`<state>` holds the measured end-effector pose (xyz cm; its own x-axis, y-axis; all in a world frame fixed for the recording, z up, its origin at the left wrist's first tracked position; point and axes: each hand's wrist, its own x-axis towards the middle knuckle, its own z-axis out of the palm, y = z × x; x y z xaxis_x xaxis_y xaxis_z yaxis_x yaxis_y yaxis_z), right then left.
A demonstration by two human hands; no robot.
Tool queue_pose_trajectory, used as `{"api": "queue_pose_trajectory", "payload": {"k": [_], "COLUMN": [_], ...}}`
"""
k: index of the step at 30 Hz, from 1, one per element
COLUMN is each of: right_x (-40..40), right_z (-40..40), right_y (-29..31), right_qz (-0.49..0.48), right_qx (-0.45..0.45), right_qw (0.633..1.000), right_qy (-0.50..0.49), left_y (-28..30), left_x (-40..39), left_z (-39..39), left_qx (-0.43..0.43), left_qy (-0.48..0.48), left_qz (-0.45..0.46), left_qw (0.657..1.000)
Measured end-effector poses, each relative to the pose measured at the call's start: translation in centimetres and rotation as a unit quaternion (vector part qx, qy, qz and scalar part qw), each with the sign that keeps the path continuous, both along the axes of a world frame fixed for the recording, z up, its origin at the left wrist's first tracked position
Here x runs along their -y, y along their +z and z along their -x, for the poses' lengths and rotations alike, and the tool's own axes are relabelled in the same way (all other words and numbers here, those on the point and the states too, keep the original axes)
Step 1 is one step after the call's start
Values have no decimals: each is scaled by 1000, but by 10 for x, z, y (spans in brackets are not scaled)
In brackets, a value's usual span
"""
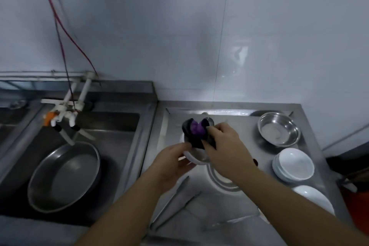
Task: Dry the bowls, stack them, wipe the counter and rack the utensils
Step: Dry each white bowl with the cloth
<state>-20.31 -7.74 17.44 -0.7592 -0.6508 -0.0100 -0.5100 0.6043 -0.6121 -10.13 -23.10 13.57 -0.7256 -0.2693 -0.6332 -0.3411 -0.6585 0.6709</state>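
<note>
I am looking down at a steel counter point(229, 215), and I am taking the steel bowl point(279, 129) at its back right as my landmark. To the left of this steel bowl, my left hand point(171, 163) is holding a white bowl point(194, 158) by its near-left rim, with the fingers curled around the edge, and the bowl is tilting up above the counter. My right hand point(223, 146) is gripping a dark cloth point(196, 132) with a purple part and is pressing it into the white bowl; the fingers are bent around the cloth. In front of the steel bowl, nearer to me, a stack of white bowls point(293, 167) is standing on the counter, and still nearer another white dish point(313, 198) is lying at the right edge, partly behind my right forearm. Left of that stack and nearer to me, metal tongs point(173, 201) are lying on the counter under my arms, and one more thin utensil point(229, 222) is lying beside them, too blurred to name. Far to the left of the steel bowl, a sink point(127, 126) is holding a large round steel pan point(63, 177), and a white tap point(67, 118) is hanging over it.
</note>
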Motion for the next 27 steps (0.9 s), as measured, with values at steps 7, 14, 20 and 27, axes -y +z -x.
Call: {"api": "queue_pose_trajectory", "payload": {"k": [7,14,20,27], "right_x": [-48,-87,-88,-49], "right_z": [-14,-32,-52,-48], "right_y": [61,96,87,94], "right_qz": [12,69,152,25], "right_qx": [-9,177,21,-305], "right_qw": [998,980,983,927], "right_qy": [61,64,105,217], "left_y": [65,87,96,101], "left_x": [-70,-82,-67,-48], "left_z": [-19,-31,-33,-43], "left_qx": [-83,-99,-139,-181], "left_qy": [-13,-80,-179,-159], "left_qz": [27,41,-4,-61], "left_qw": [996,991,974,969]}}
